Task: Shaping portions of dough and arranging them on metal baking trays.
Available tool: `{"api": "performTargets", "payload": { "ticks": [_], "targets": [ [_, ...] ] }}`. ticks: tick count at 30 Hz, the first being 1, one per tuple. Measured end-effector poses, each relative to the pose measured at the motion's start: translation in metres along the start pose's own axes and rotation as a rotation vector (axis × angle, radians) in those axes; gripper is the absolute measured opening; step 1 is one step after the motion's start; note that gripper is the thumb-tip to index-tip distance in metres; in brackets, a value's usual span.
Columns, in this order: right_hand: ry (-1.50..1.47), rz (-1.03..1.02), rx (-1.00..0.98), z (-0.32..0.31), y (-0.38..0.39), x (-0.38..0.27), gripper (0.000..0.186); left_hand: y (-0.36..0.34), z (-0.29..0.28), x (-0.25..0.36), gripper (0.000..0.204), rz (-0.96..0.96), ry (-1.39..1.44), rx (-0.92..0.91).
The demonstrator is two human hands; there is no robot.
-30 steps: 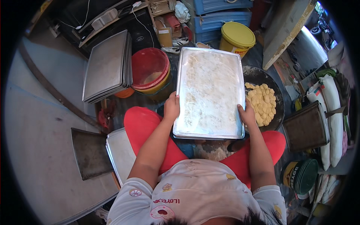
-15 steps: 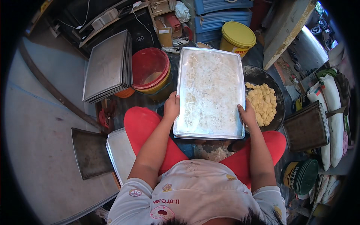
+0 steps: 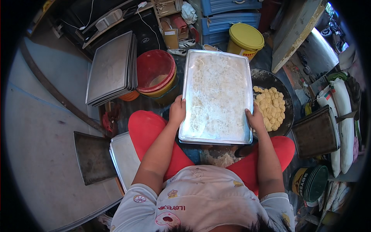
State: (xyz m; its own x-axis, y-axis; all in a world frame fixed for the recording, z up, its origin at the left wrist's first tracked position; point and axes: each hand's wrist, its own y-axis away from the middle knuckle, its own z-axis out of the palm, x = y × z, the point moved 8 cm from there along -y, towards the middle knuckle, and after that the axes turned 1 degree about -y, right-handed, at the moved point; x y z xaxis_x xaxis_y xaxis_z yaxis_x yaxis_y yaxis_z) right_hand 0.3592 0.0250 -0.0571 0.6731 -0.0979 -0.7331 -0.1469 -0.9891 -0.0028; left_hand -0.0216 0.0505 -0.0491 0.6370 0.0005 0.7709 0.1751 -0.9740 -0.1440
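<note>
A rectangular metal baking tray (image 3: 216, 96) with a low rim lies in front of me, above and between my knees. At its near edge a second rim shows, so another tray may be under it. My left hand (image 3: 177, 111) grips the tray's left side, thumb near the rim and fingers hidden beneath. On the opposite side my right hand (image 3: 255, 118) holds the right rim the same way. Just past the right hand, pieces of yellow dough (image 3: 271, 108) are heaped in a wide black basin (image 3: 287, 87). Nothing lies on the tray's worn surface.
A stack of metal trays (image 3: 110, 69) leans left of a red bucket (image 3: 156, 69). Beyond the tray stands a yellow lidded bucket (image 3: 246, 38). Dark trays (image 3: 317, 133) and a green bucket (image 3: 310, 181) are at my right. Another tray (image 3: 125, 154) lies by my left knee.
</note>
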Motion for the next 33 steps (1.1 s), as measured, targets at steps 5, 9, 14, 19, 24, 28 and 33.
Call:
{"api": "performTargets", "payload": {
  "ticks": [5,9,14,19,24,28,33],
  "targets": [
    [0.003,0.026,-0.024,-0.001,0.001,-0.004,0.061,0.001,-0.001,0.001,0.032,0.006,-0.019,0.021],
    [0.009,0.014,-0.014,-0.001,0.000,0.000,0.061,0.001,-0.001,0.002,0.033,0.004,-0.012,0.016],
    [0.012,0.025,-0.022,-0.001,0.001,-0.004,0.061,0.002,-0.002,0.003,0.033,0.006,0.000,0.011],
    [0.013,0.054,-0.039,0.000,0.001,-0.001,0.061,0.002,-0.002,0.006,0.033,-0.024,0.019,-0.021],
    [0.015,0.027,-0.022,0.002,-0.001,0.004,0.062,0.001,-0.002,0.002,0.032,-0.021,0.004,-0.009],
    [0.018,-0.015,-0.005,0.002,-0.002,0.005,0.062,0.003,-0.002,0.003,0.034,-0.001,0.011,0.005],
    [0.029,0.007,0.005,0.001,-0.002,0.009,0.063,0.003,-0.001,0.005,0.034,-0.007,0.019,-0.006]
  ]
}}
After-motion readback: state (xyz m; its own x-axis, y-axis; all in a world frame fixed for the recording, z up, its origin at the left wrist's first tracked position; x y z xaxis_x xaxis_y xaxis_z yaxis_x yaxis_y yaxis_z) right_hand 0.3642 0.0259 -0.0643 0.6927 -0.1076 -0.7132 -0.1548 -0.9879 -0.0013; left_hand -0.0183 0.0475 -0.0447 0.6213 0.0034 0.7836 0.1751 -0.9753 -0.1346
